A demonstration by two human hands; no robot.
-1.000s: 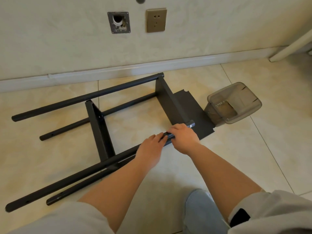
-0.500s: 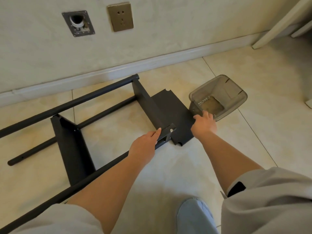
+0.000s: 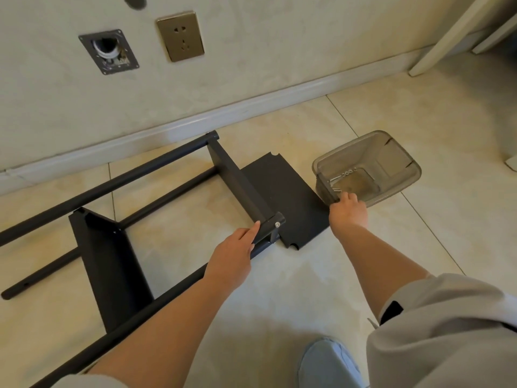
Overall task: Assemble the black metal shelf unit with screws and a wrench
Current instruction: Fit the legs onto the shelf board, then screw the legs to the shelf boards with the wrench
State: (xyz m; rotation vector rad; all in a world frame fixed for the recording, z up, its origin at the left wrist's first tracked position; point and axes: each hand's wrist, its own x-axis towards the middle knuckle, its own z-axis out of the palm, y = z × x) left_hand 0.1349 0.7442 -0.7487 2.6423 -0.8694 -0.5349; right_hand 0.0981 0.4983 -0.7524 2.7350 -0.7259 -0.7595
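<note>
The black shelf frame (image 3: 112, 247) lies on its side on the tiled floor (image 3: 279, 289) by the wall. The left hand (image 3: 233, 257) has its grip wrapped around the near pole beside a silver screw (image 3: 277, 224). Further right, the right hand (image 3: 348, 212) reaches into the clear plastic tub (image 3: 391, 152) of screws; I cannot tell what its grip holds.

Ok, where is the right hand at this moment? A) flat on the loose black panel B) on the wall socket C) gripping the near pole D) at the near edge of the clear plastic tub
D: the right hand reaches over the near rim of the clear plastic tub, where small hardware lies, while the left hand rests on the near pole of the shelf frame.
</note>
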